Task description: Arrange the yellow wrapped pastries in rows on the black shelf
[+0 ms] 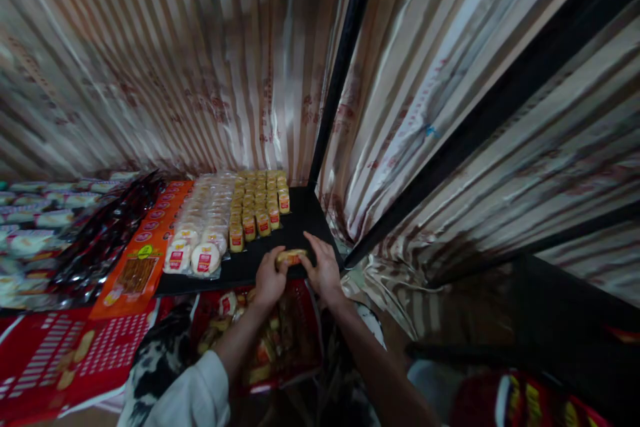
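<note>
The black shelf (306, 215) above an open red bag (313, 312) carries tight rows of yellow packs (263, 224), likely aligned so fronts show, while the left hand (271, 276), fingers closed, and right hand (326, 271), fingers spread with thumb touching, steady one small pack (291, 256) end to end near the shelf's front edge.

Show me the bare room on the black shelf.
Bare: the black shelf right of the yellow packets, toward the dark post, plus a strip before their front row. Crowded: leftward, with round white packets, then the orange bag.
</note>
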Tool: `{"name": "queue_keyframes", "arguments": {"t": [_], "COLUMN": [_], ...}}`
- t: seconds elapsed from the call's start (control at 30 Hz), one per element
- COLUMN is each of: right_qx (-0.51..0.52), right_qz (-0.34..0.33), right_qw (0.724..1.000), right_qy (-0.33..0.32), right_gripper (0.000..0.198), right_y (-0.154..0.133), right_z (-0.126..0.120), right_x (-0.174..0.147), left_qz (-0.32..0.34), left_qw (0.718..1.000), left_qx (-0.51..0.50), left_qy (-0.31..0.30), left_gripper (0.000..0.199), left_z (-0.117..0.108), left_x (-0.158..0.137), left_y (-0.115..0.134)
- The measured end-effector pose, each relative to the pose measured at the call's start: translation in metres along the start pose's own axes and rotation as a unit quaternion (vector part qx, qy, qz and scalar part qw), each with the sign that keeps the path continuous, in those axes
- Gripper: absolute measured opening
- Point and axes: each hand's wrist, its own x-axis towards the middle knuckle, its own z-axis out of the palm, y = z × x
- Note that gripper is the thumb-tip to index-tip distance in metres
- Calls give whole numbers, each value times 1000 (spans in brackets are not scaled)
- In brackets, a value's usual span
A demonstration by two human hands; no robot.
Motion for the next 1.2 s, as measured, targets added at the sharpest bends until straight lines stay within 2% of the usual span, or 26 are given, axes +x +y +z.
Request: {"name": "queue_keyframes", "arguments": {"t": [0.07, 0.13, 0.2, 0.33, 0.47, 0.63, 0.8, 1.03, 1.2], "right_qx": [-57, -83, -91, -67, 11, 61, 25, -32, 54], "right_qz": [-53, -62, -53, -24, 38, 85, 96, 87, 76], "right_qw": [995, 989, 988, 995, 999, 994, 993, 994, 993], "right_qy": [-62, -105, -114, -76, -16, 45, 63, 63, 71], "right_gripper": [39, 35, 32, 27, 27, 27, 27, 28, 39], "right_y": [-3, -5, -4, 8, 26, 39, 38, 35, 39], "right_z": [-6, -6, -2, 7, 16, 31, 47, 66, 78], "right_x": [7, 14, 20, 33, 51, 83, 106, 119, 116], "left_qz": [64, 99, 114, 102, 97, 101, 76, 51, 17], "left_qw": [993, 983, 977, 987, 995, 994, 996, 996, 1000], "left_qx": [90, 147, 174, 125, 35, 37, 54, 70, 12], "left_qy": [-29, -49, -47, -20, 19, 34, 15, 11, -8], "left_gripper": [38, 41, 42, 45, 49, 42, 36, 36, 47], "left_z": [-7, -11, -11, -2, 10, 25, 35, 37, 38], "left_x": [7, 15, 24, 41, 48, 48, 55, 68, 71], "left_y": [7, 15, 21, 30, 30, 21, 15, 13, 5]}}
